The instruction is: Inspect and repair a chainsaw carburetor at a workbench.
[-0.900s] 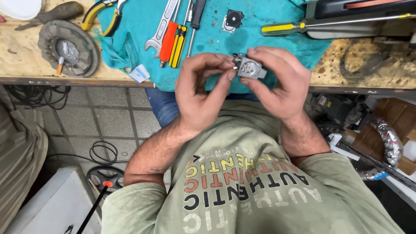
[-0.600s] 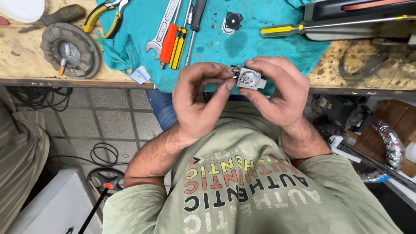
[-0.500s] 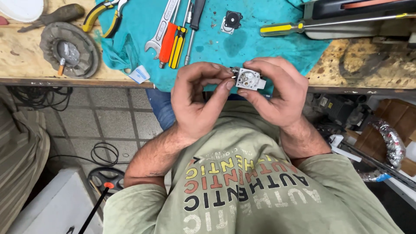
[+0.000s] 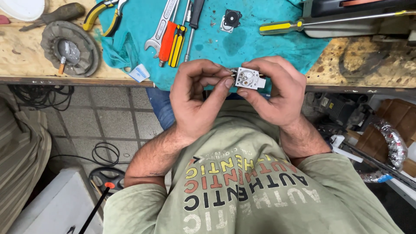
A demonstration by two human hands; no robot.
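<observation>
There are two hands, the left hand (image 4: 197, 97) and the right hand (image 4: 275, 91), and one small metal part (image 4: 248, 79). The bench holds one wrench (image 4: 159, 27), one pair of pliers (image 4: 104, 12), and one long yellow-handled screwdriver (image 4: 329, 24).

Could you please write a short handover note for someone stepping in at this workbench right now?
Right hand: grips the small square metal part, open face up, just in front of the bench edge.
Left hand: fingertips pinched at the part's left side; whatever they hold is too small to tell.
On the teal cloth: a wrench, red and yellow screwdrivers, a small black-capped piece, a long yellow-handled screwdriver. Pliers lie at the cloth's left edge.
Done: part is in hand, off the bench.
Left: work at its left side is unfinished.
</observation>
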